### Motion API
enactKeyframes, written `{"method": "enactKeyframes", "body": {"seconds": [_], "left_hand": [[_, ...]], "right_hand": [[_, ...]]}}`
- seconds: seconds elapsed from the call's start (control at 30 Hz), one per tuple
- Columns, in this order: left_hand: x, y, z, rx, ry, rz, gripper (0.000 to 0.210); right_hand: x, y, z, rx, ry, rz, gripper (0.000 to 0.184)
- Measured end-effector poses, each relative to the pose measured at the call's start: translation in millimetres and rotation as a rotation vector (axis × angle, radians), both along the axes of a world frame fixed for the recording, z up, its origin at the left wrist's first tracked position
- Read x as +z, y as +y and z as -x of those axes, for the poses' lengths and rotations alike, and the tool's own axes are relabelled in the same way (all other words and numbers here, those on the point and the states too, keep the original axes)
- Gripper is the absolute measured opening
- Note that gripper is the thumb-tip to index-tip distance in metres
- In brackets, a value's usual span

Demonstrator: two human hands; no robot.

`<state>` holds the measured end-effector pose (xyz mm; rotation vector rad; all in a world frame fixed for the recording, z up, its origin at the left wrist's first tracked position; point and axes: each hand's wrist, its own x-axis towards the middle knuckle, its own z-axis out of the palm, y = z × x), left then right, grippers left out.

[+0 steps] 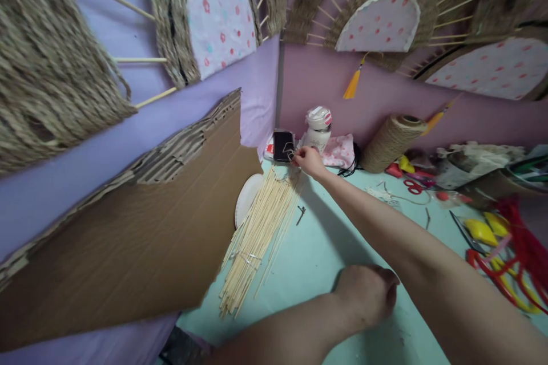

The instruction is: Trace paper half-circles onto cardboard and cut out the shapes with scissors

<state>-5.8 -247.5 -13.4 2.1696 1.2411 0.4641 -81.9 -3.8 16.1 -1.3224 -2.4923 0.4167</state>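
Observation:
My right hand [309,161] reaches to the back corner of the table. Its fingertips are pinched together on a thin pale string [289,151], which loops in front of a small black box [282,145]. Just below that hand lies a bundle of thin wooden sticks [261,222], tied near its front end, with a few loose ones along its right side. My left hand [366,295] is curled into a fist low over the table's front part. Its fingers face away, so anything inside them is hidden.
A large cardboard sheet [171,228] leans at the left, beside a white plate [248,199]. Behind stand a white jar [317,128] and a twine spool [391,140]. Red-handled scissors [413,186] and yellow items [480,231] lie right. Twine-covered fan shapes [379,23] hang on the wall.

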Motion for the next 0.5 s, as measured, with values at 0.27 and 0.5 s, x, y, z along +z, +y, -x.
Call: {"method": "enactKeyframes", "body": {"seconds": [0.27, 0.5], "left_hand": [[0.1, 0.3, 0.9, -0.040, -0.023, 0.049, 0.034], [-4.7, 1.4, -0.2, -0.031, -0.028, 0.033, 0.032]], "right_hand": [[-5.1, -13.2, -8.0, 0.324, -0.099, 0.056, 0.018], [-4.4, -9.9, 1.1, 0.386, -0.192, -0.009, 0.021]]}}
